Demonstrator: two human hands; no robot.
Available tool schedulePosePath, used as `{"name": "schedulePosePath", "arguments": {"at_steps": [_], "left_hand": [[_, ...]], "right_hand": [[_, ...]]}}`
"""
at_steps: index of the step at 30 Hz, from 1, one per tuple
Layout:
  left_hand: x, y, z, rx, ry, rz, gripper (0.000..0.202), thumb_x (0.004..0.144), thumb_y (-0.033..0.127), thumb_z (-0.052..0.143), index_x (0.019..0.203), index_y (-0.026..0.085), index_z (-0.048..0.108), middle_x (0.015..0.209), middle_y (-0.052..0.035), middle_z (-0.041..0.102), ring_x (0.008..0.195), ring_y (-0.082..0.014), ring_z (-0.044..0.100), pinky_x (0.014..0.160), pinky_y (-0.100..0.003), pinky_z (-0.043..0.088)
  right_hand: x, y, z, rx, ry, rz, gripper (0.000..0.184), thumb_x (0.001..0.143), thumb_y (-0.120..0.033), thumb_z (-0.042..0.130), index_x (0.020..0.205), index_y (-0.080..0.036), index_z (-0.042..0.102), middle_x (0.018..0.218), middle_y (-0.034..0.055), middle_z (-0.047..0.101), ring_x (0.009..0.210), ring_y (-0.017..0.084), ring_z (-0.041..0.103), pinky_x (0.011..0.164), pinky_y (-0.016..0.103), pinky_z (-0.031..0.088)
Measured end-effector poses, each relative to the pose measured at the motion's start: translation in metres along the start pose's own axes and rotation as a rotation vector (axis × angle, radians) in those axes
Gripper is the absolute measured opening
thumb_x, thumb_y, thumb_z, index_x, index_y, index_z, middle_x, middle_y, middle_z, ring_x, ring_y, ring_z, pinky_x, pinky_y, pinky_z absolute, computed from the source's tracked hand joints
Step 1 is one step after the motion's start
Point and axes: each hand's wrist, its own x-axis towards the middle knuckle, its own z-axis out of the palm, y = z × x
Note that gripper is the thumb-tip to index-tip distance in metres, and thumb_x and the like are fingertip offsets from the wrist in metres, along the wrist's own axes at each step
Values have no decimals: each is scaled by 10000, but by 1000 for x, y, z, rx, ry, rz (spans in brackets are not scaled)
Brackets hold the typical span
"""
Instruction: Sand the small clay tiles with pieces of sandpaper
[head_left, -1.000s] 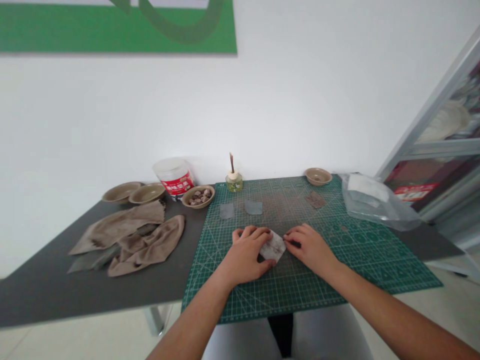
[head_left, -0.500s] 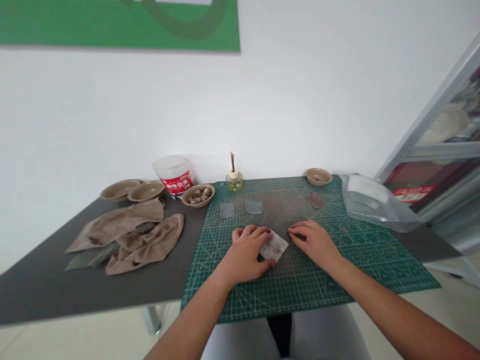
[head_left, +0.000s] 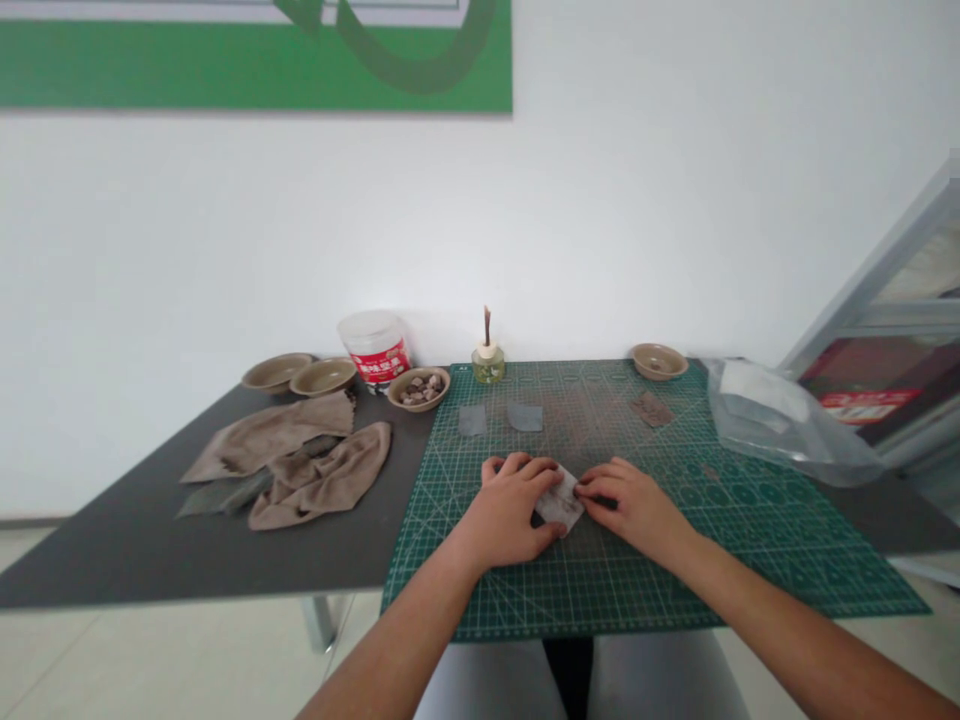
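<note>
Left hand: narrow, curved over the left side of the pale paper square, which is being pressed down.
Right hand: narrow, fingertips set at the square's right corner; whether it is pinched cannot be told.
Pale square: lying flat between the hands, near the front middle of the green cutting mat.
Around: two grey squares and a brown square lie near the mat's far edge; a bowl of brown pieces stands just past its far left corner; cloths lie left of it; a plastic bag lies at its right edge.
Risk: the square could slide if pressure is uneven; its corner could tear if pulled by the fingertips.
</note>
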Motion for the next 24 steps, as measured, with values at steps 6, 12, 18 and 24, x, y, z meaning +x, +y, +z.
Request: {"name": "schedulePosePath", "arguments": {"at_steps": [6,12,18,24], "left_hand": [[1,1,-1,9,-12,-7,581,732,380,722,1281,299,553,1388,-47,561,1243,-338,438,1030,-539,249],[3,2,-1,16,-35,-17,594,728,365,728,1291,303,548,1392,-48,557,1251,-343,429,1035,-541,243],[3,1,-1,10,-30,-5,596,723,368,735,1284,295,549,1391,-47,554,1250,-339,429,1038,-530,250],[3,1,0,13,-38,-9,566,737,370,716,1277,302,561,1390,-48,554,1254,-346,423,1036,-535,250]], "right_hand": [[3,1,-3,10,-9,-10,106,902,-234,637,935,-235,738,1001,34,726,927,189,615,880,365,473],[7,4,-3,28,-4,1,92,892,-229,650,915,-229,739,994,35,723,919,196,606,878,367,463],[-2,6,-5,18,-10,-4,107,886,-223,650,945,-230,739,1002,40,721,942,196,613,894,375,462],[2,-4,-1,5,-21,-63,108,892,-225,649,942,-232,744,1008,38,723,931,184,619,887,366,460]]}}
